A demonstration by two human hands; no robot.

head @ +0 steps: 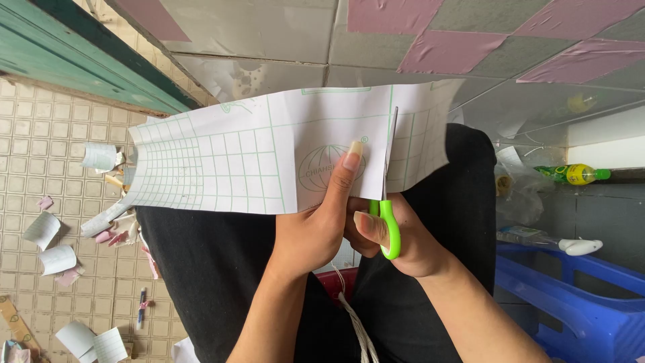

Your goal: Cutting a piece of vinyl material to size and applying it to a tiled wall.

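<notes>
A long white paper sheet (pixel 235 158) with a green printed grid stretches across my lap. My left hand (pixel 321 218) pinches its lower edge near the middle, thumb pressed flat on the paper. My right hand (pixel 403 235) grips scissors with bright green handles (pixel 390 228). Their blades (pixel 390 151) run upward through the sheet just right of my left thumb, so a narrow strip of paper lies to the right of the cut. Black trousers (pixel 215 269) lie beneath the sheet.
Paper scraps and curled offcuts (pixel 57 259) litter the tiled floor at left. A blue plastic stool (pixel 571 309) stands at lower right, a green and yellow bottle (pixel 574 174) beyond it. Pink and grey tiled panels (pixel 437 47) fill the top. A white cord (pixel 353 323) hangs between my arms.
</notes>
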